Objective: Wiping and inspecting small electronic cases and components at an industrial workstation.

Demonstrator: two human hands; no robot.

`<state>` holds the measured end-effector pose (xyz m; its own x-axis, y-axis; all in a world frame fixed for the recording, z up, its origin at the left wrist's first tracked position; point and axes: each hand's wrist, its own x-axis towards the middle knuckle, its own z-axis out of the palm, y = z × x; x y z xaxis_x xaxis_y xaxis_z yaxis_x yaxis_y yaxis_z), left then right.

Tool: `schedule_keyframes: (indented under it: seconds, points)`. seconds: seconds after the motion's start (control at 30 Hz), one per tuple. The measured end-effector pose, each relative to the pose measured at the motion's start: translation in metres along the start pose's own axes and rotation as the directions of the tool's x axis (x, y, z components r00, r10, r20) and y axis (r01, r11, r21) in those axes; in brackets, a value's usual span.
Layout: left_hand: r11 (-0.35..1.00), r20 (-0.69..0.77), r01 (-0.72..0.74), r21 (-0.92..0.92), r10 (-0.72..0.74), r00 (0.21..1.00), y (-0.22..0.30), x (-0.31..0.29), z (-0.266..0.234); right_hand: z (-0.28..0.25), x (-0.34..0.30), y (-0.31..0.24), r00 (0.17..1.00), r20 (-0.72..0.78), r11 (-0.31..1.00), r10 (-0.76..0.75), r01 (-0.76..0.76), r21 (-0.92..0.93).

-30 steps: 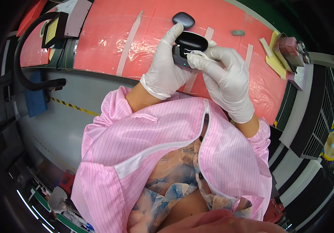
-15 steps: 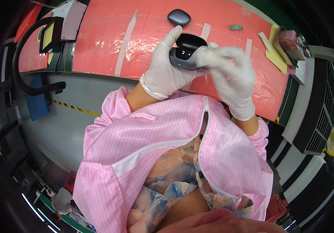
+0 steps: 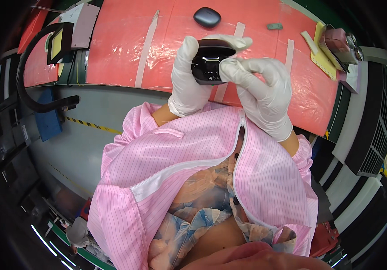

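My left hand [image 3: 188,87], in a white glove, is wrapped round a dark earbud charging case [image 3: 206,74]. The case's lid is up, its black glossy inside faces me, and a small green light glows at its front edge. At the right side of the case, my gloved right hand [image 3: 267,87] has thumb and fingers pinched together. Whatever lies between those fingertips is hidden. Beyond the hands, a second, closed earbud case [image 3: 207,17], dark grey and rounded, lies on the red-covered table [image 3: 121,54].
A small grey-green block [image 3: 274,26] lies at the far right of the table. Near the right edge are a yellow pad [image 3: 321,58] and a metal holder with a pink item [image 3: 337,40]. A framed lamp on a black bendy arm [image 3: 20,67] stands at the left.
The case has tipped so that its inside faces me more. My right hand has gone from a blurred motion over the case to a pinch at its right side.
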<state>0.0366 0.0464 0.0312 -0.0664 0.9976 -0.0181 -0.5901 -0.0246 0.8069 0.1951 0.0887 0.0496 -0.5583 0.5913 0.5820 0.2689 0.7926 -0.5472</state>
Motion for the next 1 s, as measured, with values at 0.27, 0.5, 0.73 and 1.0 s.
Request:
schedule_keyframes:
  seconds: [0.27, 0.5, 0.73, 1.0]
  points:
    - [0.919, 0.022, -0.251, 0.305, 0.257, 0.966, 0.003, -0.003, 0.004, 0.004, -0.015, 0.006, 0.911, -0.206, 0.921, 0.357, -0.307, 0.239]
    - [0.901, 0.016, -0.267, 0.340, 0.279, 0.960, -0.009, -0.006, -0.004, 0.001, 0.002, -0.010, 0.967, 0.104, 0.902, 0.231, -0.253, 0.350]
    - [0.956, -0.092, -0.120, 0.266, 0.150, 0.984, -0.010, -0.004, -0.001, -0.002, 0.007, -0.010, 0.985, -0.108, 0.978, 0.132, -0.112, 0.174]
    - [0.969, -0.055, -0.194, 0.153, 0.204, 0.977, -0.008, -0.005, -0.003, 0.008, -0.008, 0.003, 0.964, -0.208, 0.976, 0.165, -0.129, 0.177]
